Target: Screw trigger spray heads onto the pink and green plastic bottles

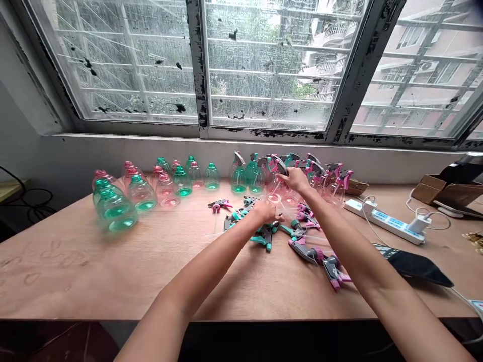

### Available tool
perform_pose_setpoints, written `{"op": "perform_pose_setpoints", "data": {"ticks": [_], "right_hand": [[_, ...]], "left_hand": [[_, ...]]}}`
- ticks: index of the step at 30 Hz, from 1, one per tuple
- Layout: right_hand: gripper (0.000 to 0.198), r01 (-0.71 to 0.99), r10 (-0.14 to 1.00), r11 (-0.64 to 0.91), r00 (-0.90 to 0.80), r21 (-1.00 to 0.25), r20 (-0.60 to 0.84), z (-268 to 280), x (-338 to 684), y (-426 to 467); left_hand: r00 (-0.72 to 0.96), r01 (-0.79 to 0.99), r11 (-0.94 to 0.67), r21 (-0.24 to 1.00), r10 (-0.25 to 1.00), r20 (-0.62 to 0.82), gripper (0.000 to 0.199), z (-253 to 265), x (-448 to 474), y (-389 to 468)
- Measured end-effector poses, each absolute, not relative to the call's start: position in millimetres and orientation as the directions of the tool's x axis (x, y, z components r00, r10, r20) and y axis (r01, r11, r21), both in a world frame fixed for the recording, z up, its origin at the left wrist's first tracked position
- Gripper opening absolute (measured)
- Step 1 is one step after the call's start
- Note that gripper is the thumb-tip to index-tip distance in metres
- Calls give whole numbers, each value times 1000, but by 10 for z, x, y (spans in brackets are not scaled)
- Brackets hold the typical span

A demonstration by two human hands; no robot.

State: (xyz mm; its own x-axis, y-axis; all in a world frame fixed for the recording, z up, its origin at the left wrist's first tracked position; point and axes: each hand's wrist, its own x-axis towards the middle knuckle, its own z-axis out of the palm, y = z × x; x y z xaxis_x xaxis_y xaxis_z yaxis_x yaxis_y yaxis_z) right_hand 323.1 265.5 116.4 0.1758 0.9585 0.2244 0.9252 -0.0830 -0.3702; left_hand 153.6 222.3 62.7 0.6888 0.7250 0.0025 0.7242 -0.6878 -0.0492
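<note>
My right hand is closed around the grey-and-pink spray head of a pink spray bottle, at the front of a group of bottles with heads on. My left hand is low over a loose pile of trigger spray heads, fingers apart and pointing right; the pile hides what its fingertips touch. Green-and-grey heads lie mostly under and left of it. Pink-and-grey spray heads lie to the right, some with clear dip tubes.
Headless green bottles and pink bottles stand at the left. Finished-looking spray bottles line the wall. A white power strip, a black pouch and an open cardboard box lie right. Windows are behind.
</note>
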Motion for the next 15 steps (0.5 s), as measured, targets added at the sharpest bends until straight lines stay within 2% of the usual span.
{"op": "perform_pose_setpoints", "data": {"ticks": [10, 13, 15], "right_hand": [[31, 940, 938, -174, 249, -294, 241, 1146, 3239, 2858], [28, 946, 948, -170, 233, -276, 218, 1151, 3215, 2767], [35, 947, 944, -181, 243, -265, 225, 1232, 3201, 2658]], "left_hand": [[840, 536, -844, 20, 535, 90, 37, 1065, 1226, 2028], [813, 559, -829, 26, 555, 177, 38, 1309, 854, 2060], [750, 626, -779, 16, 609, 258, 39, 1465, 490, 2117]]}}
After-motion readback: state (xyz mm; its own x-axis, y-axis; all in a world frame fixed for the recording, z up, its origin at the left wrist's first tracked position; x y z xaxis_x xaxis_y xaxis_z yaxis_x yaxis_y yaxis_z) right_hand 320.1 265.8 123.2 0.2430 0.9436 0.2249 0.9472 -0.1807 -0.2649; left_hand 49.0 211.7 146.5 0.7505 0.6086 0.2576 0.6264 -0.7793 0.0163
